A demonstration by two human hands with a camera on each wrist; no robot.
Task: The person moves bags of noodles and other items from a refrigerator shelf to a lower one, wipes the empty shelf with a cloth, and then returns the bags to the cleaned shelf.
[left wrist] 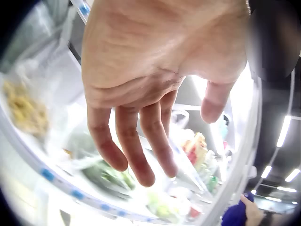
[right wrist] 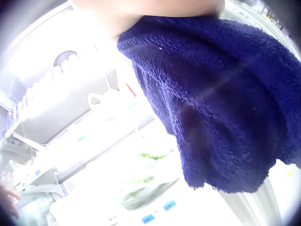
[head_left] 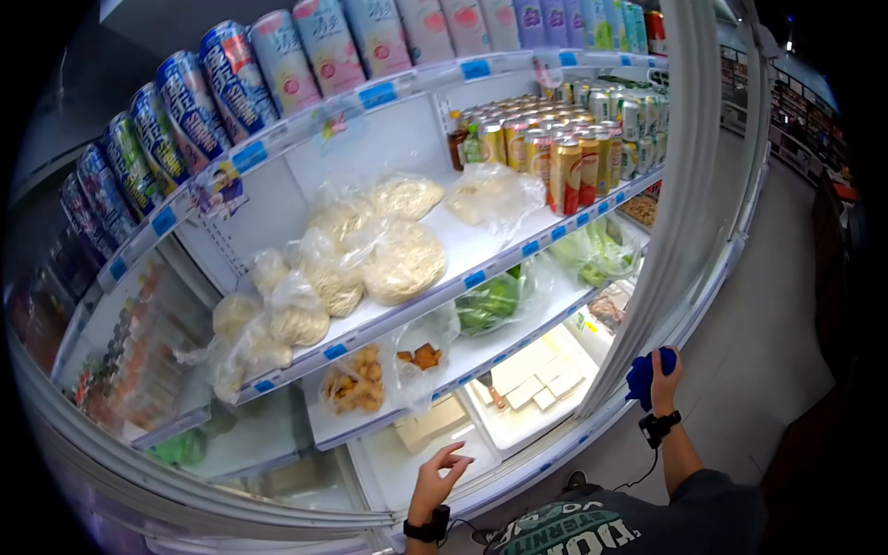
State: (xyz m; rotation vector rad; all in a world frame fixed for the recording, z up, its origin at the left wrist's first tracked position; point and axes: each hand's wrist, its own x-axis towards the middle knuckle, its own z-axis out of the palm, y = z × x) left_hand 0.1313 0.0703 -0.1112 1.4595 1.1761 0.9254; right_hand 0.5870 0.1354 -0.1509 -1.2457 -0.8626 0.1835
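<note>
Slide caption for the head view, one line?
Right hand grips a blue cloth beside a stocked fridge; left hand hovers empty before its shelves.

Blue cloth (right wrist: 211, 108), fluffy pile: bunched, held in the right grip (head_left: 665, 381); free portion extends in loose folds.

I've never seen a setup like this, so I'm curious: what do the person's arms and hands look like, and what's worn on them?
The left hand and right hand wear no gloves. Each wrist has a black band; a thin dark cable hangs from the right one. The right forearm is bare below a dark sleeve.
</note>
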